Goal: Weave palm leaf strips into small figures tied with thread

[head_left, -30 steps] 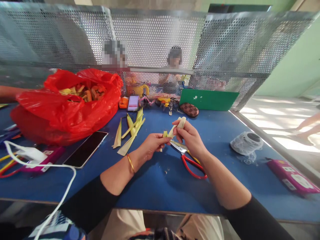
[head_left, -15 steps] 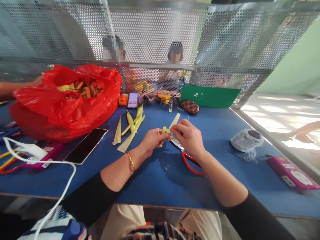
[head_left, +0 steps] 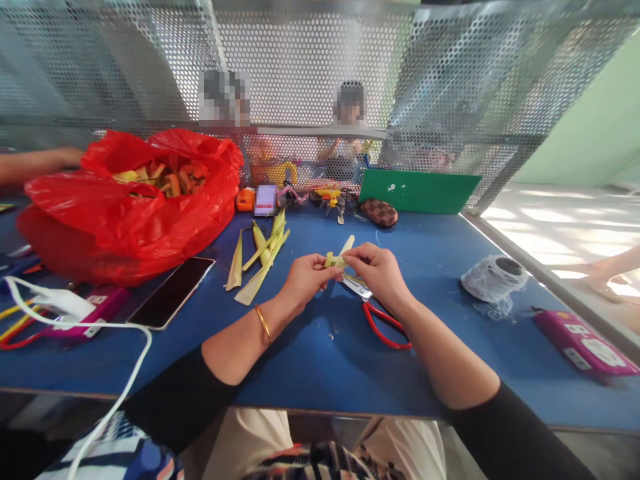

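Between my two hands is a pale yellow-green leaf strip [head_left: 338, 259], folded at its left part, with one end sticking up behind my fingers. My left hand [head_left: 311, 277] pinches the folded part between thumb and fingers. The fingertips of my right hand [head_left: 376, 268] are closed on the strip's other side. Beneath my right hand lie scissors with red handles [head_left: 385, 327], their blades partly covered. More pale leaf strips [head_left: 265, 260] lie loosely on the blue table [head_left: 300, 373], left of my hands.
A red plastic bag [head_left: 130, 233] full of orange-brown pieces stands at left, beside a dark phone [head_left: 175, 293] and a white cable [head_left: 135, 380]. At right are a white thread spool [head_left: 493, 277] and a purple box [head_left: 583, 343]. A green board [head_left: 420, 192] leans against the perforated metal screen [head_left: 310, 60].
My right hand has shifted slightly right and down along the strip. The strip's raised end is lower and shows less. My left hand stays nearly in place, still pinching.
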Action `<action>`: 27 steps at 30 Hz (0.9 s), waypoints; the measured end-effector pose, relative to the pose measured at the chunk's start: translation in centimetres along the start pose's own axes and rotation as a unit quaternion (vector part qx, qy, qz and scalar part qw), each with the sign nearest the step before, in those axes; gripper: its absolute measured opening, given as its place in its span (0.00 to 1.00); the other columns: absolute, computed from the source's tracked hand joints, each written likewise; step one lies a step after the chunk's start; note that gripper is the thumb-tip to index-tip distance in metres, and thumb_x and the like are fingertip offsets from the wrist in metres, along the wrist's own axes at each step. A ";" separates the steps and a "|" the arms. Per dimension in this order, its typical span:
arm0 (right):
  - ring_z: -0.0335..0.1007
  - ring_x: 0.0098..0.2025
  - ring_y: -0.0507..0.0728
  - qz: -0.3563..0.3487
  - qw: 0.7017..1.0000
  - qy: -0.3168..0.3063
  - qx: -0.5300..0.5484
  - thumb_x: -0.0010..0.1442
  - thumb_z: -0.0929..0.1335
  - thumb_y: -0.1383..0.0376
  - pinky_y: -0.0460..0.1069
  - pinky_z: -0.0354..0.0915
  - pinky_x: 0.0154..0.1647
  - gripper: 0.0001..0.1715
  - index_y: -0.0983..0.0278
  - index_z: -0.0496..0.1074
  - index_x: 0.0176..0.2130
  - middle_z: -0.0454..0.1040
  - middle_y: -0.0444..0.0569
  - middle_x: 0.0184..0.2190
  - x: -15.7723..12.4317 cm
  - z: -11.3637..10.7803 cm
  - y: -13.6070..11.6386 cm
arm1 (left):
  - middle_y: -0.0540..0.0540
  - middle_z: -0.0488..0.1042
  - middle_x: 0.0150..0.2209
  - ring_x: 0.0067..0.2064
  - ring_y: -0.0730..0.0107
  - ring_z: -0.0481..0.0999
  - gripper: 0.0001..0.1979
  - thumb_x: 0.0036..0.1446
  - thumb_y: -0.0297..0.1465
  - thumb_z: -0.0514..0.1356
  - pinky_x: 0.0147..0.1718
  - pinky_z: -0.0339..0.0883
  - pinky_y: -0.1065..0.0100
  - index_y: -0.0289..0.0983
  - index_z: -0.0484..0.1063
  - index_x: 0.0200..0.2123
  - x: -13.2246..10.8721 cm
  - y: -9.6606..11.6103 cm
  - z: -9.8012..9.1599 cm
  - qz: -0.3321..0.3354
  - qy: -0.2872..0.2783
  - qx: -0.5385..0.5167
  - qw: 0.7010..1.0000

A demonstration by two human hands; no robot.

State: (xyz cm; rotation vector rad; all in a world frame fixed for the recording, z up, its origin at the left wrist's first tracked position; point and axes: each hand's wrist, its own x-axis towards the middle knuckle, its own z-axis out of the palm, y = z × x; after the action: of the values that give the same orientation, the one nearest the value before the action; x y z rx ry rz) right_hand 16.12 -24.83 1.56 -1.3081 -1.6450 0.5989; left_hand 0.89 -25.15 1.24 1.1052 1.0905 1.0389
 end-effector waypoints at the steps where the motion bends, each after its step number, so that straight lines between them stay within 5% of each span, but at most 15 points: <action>1: 0.62 0.25 0.51 0.010 1.000 -0.002 0.004 0.51 0.68 0.61 0.48 0.56 0.28 0.11 0.63 0.79 0.29 0.70 0.44 0.25 0.0 0.1 0.0 | 0.50 0.76 0.20 0.17 0.82 0.60 0.12 0.41 0.29 0.70 0.18 0.50 0.75 0.35 0.68 0.23 0.0 0.0 0.0 -0.001 0.000 0.000 1.000; 11: 0.54 0.20 0.48 0.148 0.978 -0.055 0.138 0.41 0.69 0.58 0.46 0.51 0.22 0.12 0.64 0.72 0.24 0.67 0.40 0.17 0.1 -0.1 -0.8 | 0.51 0.75 0.20 0.17 0.81 0.62 0.13 0.38 0.30 0.71 0.18 0.52 0.75 0.35 0.69 0.24 0.0 -0.2 0.1 0.016 -0.006 0.007 1.000; 16: 0.57 0.22 0.49 0.098 0.992 -0.045 0.066 0.45 0.68 0.58 0.46 0.53 0.23 0.10 0.63 0.71 0.26 0.70 0.41 0.20 -0.1 0.2 -0.2 | 0.51 0.75 0.19 0.18 0.80 0.63 0.12 0.37 0.28 0.71 0.19 0.54 0.75 0.35 0.70 0.23 0.0 -0.4 0.3 0.021 0.001 0.020 1.000; 21: 0.64 0.24 0.51 0.027 0.995 -0.086 0.045 0.56 0.64 0.62 0.47 0.60 0.27 0.15 0.62 0.72 0.42 0.69 0.39 0.23 -0.3 0.4 -0.4 | 0.52 0.74 0.19 0.19 0.78 0.65 0.07 0.39 0.27 0.68 0.19 0.54 0.74 0.35 0.72 0.22 0.0 -0.6 0.3 0.034 -0.003 0.048 0.998; 27: 0.62 0.27 0.50 -0.033 0.989 -0.084 -0.118 0.57 0.70 0.59 0.46 0.55 0.29 0.11 0.63 0.72 0.27 0.69 0.42 0.24 -0.7 0.0 -1.2 | 0.54 0.72 0.17 0.17 0.80 0.61 0.02 0.42 0.23 0.63 0.18 0.52 0.75 0.35 0.75 0.21 -0.3 -0.8 0.2 0.023 -0.028 0.118 0.992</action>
State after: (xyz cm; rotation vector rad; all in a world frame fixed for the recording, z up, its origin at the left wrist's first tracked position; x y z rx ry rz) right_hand 15.52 -25.88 2.30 -1.3944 -1.9383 0.4975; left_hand 1.15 -25.61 0.50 1.3465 1.1686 0.9256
